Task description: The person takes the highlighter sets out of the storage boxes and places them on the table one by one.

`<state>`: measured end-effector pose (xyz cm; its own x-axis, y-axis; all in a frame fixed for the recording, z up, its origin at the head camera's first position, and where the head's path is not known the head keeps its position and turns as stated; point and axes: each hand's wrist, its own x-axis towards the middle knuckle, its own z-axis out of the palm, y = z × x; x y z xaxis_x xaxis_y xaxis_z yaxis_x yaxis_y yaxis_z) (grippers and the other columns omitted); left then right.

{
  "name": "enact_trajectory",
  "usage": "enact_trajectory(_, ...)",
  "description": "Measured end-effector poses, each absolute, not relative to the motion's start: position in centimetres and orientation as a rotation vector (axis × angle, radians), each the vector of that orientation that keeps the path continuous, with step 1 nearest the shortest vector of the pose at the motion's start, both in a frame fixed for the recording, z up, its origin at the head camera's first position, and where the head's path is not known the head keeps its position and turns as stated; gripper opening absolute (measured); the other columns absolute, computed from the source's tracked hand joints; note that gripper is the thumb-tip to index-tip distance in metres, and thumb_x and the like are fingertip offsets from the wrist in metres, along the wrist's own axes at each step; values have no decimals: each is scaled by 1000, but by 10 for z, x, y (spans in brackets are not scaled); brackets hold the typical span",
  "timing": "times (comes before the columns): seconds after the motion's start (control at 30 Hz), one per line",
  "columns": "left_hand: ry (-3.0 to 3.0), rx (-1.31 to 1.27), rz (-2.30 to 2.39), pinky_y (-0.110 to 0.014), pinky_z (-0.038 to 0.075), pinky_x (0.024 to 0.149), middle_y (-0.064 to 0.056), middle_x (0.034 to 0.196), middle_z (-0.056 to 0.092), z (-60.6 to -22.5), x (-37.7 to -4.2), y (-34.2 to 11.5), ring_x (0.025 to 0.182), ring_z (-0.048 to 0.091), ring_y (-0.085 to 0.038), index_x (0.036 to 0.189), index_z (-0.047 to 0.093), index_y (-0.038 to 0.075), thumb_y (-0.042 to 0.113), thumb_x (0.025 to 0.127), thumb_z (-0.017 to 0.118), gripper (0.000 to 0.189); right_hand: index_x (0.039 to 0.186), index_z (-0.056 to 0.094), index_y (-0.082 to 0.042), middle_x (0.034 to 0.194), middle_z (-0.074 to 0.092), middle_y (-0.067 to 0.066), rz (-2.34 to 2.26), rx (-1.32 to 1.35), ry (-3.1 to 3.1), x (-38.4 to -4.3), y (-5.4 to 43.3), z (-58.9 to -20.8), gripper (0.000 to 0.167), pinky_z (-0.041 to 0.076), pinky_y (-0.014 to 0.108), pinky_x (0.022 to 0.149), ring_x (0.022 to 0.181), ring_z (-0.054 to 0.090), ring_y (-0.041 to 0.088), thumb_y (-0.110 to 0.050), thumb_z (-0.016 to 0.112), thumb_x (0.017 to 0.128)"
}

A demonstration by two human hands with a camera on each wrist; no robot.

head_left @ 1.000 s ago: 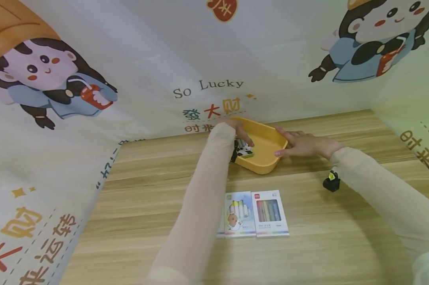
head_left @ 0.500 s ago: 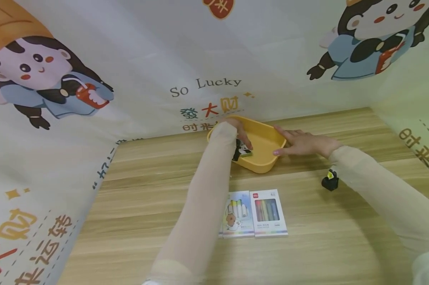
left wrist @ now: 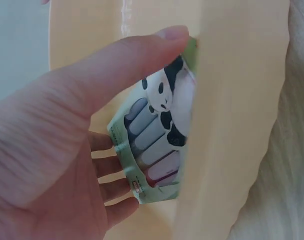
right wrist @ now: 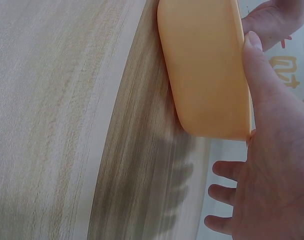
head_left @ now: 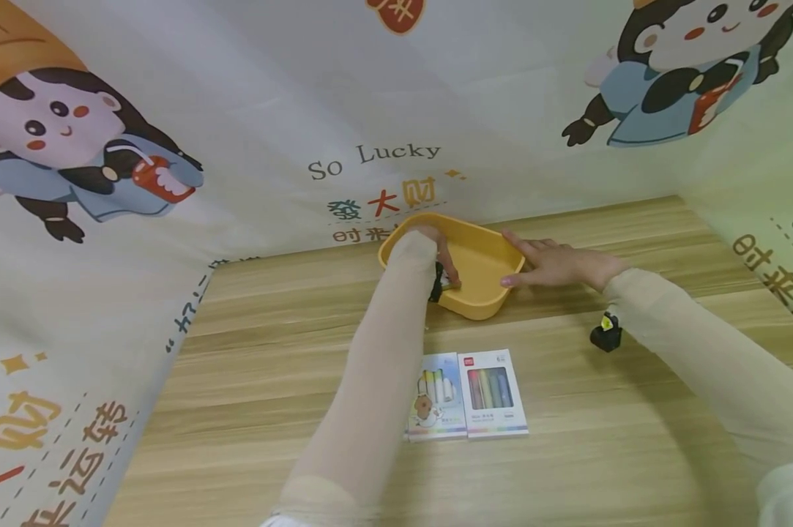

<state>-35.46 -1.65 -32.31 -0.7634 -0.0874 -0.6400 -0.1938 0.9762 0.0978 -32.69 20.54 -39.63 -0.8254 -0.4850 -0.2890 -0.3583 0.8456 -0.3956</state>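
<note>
A yellow plastic bin stands at the back of the table. My left hand reaches inside its left part and holds a small panda-printed box with coloured stick shapes on its front. In the left wrist view the thumb lies over the box's upper end and the fingers lie along its opposite edge; the bin's wall hides one side of it. At the bin's right end, my right hand touches the rim with its thumb, its fingers mostly straight, as the right wrist view shows.
Two flat boxes, a blue one and a white one, lie side by side on the wooden table. Left of them, a sliver of another shows beside the left sleeve. A printed cloth hangs behind the bin.
My left hand has gone a little lower inside the bin, and less of the panda box shows in the head view. The right hand stays at the rim. The head view has shifted slightly.
</note>
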Motion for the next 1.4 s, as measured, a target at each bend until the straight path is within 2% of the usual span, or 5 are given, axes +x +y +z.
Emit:
enact_trajectory(0.23,2424,-206,252,-34,52,105,0,149,49,-330,-358,-19,122,57,-16,131,61,11,31,72,89,68,159,-13,-20,165,8,24,-458,-635,2628,-327,205,-395,104,13,74,117,148,9,56,-71,47,91)
enact_trajectory(0.43,2399,-136,156,-32,49,109,0,157,37,-336,-365,-17,131,50,-14,142,51,13,30,76,86,77,159,-12,-18,165,8,25,-451,-640,2633,-329,205,-397,103,13,74,117,148,10,56,-70,47,92)
enact_trajectory(0.87,2316,-386,295,-34,53,103,0,124,60,-327,-356,-13,103,54,-17,119,67,9,28,79,83,46,159,-10,-17,165,10,25,-461,-636,2633,-329,206,-399,104,13,74,117,148,11,55,-70,47,91)
enact_trajectory(1.2,2468,-115,221,-33,52,106,1,144,52,-332,-358,-22,120,55,-13,130,60,13,27,67,92,72,160,-8,-17,165,9,25,-478,-631,2625,-327,206,-397,104,12,74,117,149,10,55,-71,48,91)
enact_trajectory(1.4,2450,-146,213,-32,53,103,0,147,51,-322,-359,-23,120,56,-14,138,55,13,30,70,90,79,160,-7,-15,165,10,25,-471,-631,2627,-327,204,-396,104,13,74,118,148,10,55,-71,48,91)
